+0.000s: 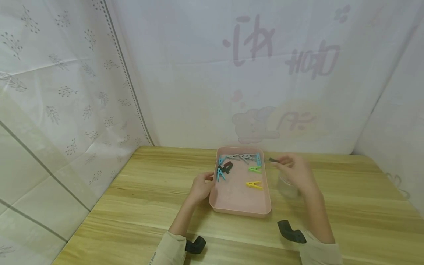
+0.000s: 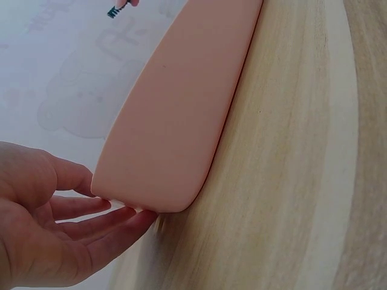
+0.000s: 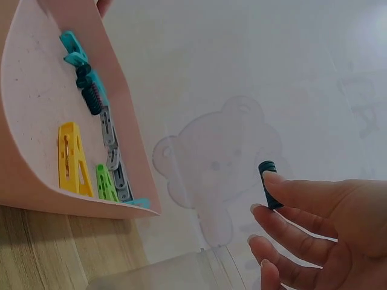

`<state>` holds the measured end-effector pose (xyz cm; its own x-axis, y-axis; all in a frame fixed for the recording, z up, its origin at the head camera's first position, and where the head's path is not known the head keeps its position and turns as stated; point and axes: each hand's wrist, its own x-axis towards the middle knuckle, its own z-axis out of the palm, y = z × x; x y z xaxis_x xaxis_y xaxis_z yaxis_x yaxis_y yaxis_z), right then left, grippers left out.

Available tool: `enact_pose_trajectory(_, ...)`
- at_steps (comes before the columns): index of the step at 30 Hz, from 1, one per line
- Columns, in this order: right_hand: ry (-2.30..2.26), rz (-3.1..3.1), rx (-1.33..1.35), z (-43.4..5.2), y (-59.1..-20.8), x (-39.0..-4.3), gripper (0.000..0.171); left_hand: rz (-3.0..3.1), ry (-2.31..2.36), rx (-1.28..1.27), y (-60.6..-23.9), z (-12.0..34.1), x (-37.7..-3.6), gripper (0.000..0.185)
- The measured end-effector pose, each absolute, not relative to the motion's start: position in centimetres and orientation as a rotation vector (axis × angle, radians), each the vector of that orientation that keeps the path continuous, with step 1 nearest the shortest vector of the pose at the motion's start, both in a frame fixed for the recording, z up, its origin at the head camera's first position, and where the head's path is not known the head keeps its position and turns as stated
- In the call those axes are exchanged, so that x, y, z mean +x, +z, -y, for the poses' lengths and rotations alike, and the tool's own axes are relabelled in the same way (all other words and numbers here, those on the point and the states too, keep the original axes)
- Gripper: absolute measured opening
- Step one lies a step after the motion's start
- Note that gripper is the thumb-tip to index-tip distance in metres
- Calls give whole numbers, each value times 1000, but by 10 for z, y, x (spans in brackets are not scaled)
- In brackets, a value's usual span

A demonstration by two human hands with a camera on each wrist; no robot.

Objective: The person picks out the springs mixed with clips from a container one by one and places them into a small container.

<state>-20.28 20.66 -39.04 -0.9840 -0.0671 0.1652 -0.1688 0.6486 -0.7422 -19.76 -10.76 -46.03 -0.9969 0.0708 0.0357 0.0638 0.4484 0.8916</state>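
The right hand [image 1: 296, 172] is pinching a dark clothespin [image 3: 268, 183] at its fingertips [image 3: 272, 178], the other fingers lying loosely extended, just above a clear container [image 1: 287, 187]. The left hand [image 1: 200, 186] is resting relaxed, straight fingers [image 2: 115, 219] against the left wall of the pink tray [image 1: 238, 209]. Beyond them, the tray is holding yellow [image 1: 254, 185], green [image 1: 255, 169], blue, grey and black clothespins.

You are viewing a pink tray [image 1: 232, 206], yellow peg [image 1: 254, 185], green peg [image 1: 255, 169], blue pegs [image 1: 220, 175], dark peg [image 3: 268, 183] pinched, pale wood-grain table [image 1: 139, 184].
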Motion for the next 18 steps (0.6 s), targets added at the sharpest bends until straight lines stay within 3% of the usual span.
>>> enact_pose_trajectory(18,1184,2768,181,-224,-392,-203,39,-2658,1644,105,-458,107,-197,41)
